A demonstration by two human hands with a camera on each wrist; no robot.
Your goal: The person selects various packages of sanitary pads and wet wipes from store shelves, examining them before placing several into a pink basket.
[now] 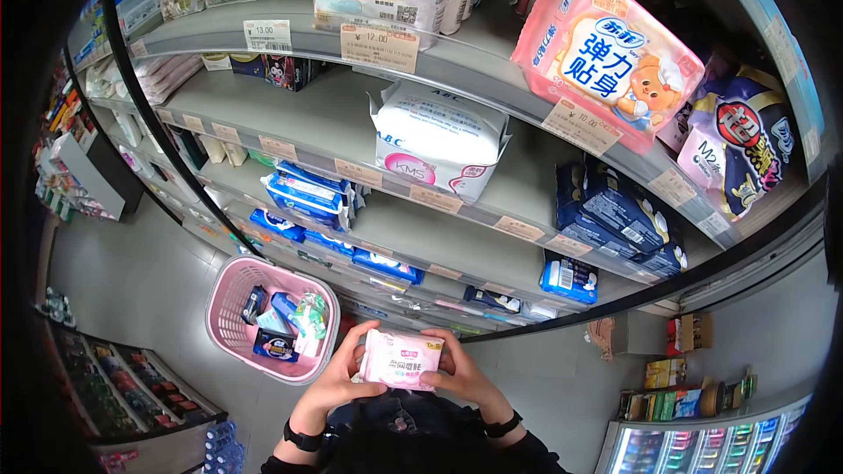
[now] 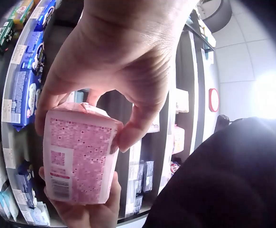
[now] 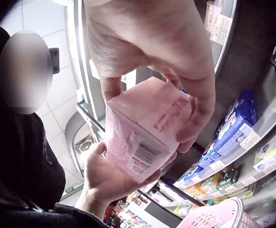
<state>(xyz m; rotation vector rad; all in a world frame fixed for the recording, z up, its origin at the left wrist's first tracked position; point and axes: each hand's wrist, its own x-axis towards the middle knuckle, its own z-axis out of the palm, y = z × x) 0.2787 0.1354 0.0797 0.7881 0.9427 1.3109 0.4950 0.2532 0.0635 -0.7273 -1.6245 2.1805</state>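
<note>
Between both hands [image 1: 337, 384] [image 1: 471, 384], a pink pack [image 1: 404, 358], side edges partly covered.

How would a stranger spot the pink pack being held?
Start at the curved shelves, then the pink basket below them in the head view. Just right of it, the left hand and right hand grip the pink pack. Unlike the bear-printed bag above, it's off the shelves.
</note>
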